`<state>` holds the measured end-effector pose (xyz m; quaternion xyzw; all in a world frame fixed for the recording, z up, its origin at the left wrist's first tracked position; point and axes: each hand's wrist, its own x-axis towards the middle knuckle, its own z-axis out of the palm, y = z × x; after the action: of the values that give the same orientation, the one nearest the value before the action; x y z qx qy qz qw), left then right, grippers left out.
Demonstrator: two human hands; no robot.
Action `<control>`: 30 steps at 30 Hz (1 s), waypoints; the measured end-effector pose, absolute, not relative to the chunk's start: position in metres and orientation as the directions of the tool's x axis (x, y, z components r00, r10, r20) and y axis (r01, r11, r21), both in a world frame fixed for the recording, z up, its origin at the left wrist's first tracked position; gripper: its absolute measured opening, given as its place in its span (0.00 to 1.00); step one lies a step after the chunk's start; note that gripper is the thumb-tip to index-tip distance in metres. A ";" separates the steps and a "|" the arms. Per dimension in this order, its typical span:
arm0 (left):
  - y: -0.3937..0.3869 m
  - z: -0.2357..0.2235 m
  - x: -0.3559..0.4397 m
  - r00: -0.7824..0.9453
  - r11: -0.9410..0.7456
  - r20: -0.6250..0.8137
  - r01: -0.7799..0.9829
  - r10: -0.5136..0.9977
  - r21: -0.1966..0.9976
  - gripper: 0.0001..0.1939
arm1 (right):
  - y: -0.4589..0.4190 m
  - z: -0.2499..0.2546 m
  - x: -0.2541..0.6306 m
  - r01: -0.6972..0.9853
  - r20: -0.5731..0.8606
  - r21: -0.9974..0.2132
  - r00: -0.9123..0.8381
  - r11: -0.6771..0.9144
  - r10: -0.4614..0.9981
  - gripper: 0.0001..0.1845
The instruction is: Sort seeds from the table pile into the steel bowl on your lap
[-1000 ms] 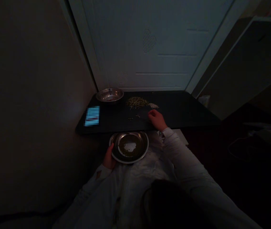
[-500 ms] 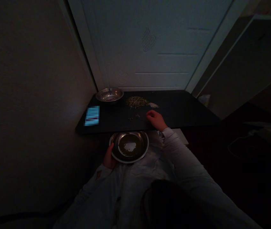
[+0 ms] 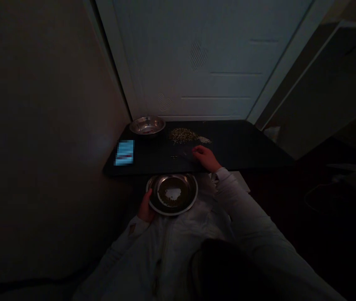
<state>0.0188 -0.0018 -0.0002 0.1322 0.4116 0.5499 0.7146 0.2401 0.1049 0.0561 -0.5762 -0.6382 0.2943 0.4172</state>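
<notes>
My left hand (image 3: 146, 207) grips a steel bowl (image 3: 192, 194) by its left rim, with the thumb over the edge, in front of the table and above my lap. Small dark greenish grains (image 3: 165, 193) lie around a white patch in its bottom. My right hand (image 3: 207, 158) is low over the table's near side, fingers curled together; whatever they pinch is too small and dark to tell. Just left of its fingertips are a few small bits (image 3: 174, 157). Beyond it lie a heap of mixed yellow-green and pale grains (image 3: 183, 135) and a small white pile (image 3: 204, 140).
A second steel bowl (image 3: 134, 126) stands at the back left of the dark table (image 3: 237, 142). A blurred-out lit blue rectangle (image 3: 124, 152) lies at the left. A white panelled door (image 3: 222, 54) rises behind, and a wall (image 3: 55, 125) is close on the left.
The view has shifted slightly, moving everything a little to the right. The small cluster of bits nearest my right fingertips looks fainter. My left hand keeps its hold on the bowl.
</notes>
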 end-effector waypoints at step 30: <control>-0.003 0.006 0.019 0.040 0.369 -0.459 -0.660 0.887 0.655 0.12 | 0.102 0.059 0.229 0.432 0.196 -0.879 -0.056 0.201 0.979 0.08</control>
<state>0.0185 -0.0031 0.0057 0.1333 0.4267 0.5458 0.7088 0.2291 0.1022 0.0587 -0.5426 -0.6503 0.3243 0.4213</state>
